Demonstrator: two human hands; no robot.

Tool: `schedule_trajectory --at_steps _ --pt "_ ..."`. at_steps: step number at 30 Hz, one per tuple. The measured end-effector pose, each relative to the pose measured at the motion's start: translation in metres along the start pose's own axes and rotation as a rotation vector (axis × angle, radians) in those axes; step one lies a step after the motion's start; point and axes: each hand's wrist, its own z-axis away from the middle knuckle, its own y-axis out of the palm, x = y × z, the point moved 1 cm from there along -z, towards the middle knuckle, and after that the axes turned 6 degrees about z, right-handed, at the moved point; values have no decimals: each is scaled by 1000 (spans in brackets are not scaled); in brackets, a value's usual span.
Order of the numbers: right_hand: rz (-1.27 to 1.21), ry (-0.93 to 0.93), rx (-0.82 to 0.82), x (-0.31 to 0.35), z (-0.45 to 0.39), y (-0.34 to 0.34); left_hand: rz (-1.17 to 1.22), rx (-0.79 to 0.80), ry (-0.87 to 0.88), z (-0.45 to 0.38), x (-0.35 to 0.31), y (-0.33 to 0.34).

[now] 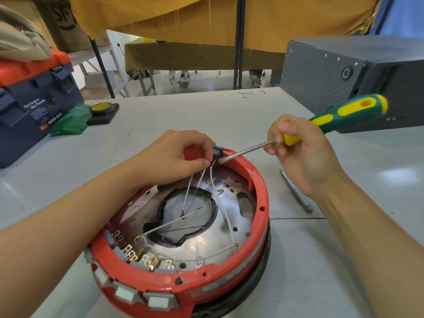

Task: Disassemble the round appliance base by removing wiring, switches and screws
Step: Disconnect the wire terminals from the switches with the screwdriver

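Left hand [174, 157] fingers pinch a switch [217, 152] on the red base [160, 281]; right hand [305, 152] grips a screwdriver [339, 118]. Toolbox [34, 106], tape roll [102, 109], grey box [332, 74] ring the tabletop [183, 115].

Bright, even, diffuse lighting, seemingly from overhead. Soft, faint shadows only, beneath the forearms and beside the red base [183, 278]. Pale glare on the metal plate [206, 242] inside the base, and a washed-out sheen on the white table [378, 175] at far right. Strong wide-angle bowing at the edges, stretching both forearms. Slight motion blur on the screwdriver [344, 115] handle; background under the yellow cloth [183, 14] soft.
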Motion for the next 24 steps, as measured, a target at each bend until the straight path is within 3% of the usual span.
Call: schedule_trajectory --at_steps 4,9,15,24 --pt "239 1 70 -6 -1 16 16 1 3 0 0 0" --pt "88 -47 -24 8 -1 3 31 2 10 0 2 0" --pt "258 -145 -68 18 4 7 16 -6 26 1 1 0" --pt "474 -215 54 31 15 13 -94 -11 80 3 -5 1"
